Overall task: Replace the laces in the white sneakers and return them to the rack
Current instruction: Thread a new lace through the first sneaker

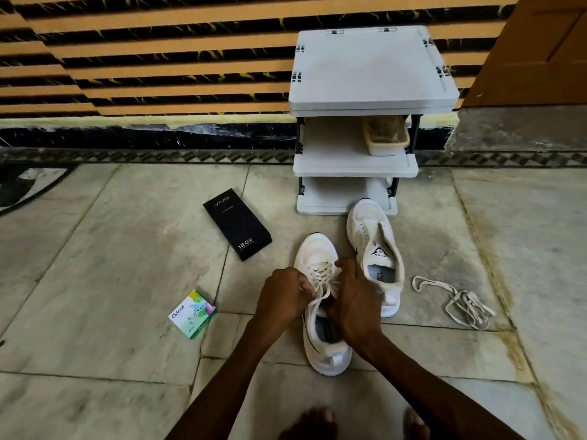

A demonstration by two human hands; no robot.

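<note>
Two white sneakers lie on the stone floor in front of a white rack (355,168). The near sneaker (317,249) carries a cream lace (320,274) threaded through its eyelets. My left hand (282,296) pinches a strand of that lace at the shoe's left side. My right hand (354,300) grips the lace over the tongue and hides the shoe's opening. The far sneaker (376,249) has no lace and stands toe-first against the rack's bottom shelf. A loose cream lace (457,303) lies in a heap on the floor to the right.
A black phone box (237,228) lies left of the rack. A small green and white carton (192,314) sits nearer, on the left. A beige tub (386,134) stands on the rack's middle shelf. My bare feet (311,423) show at the bottom edge.
</note>
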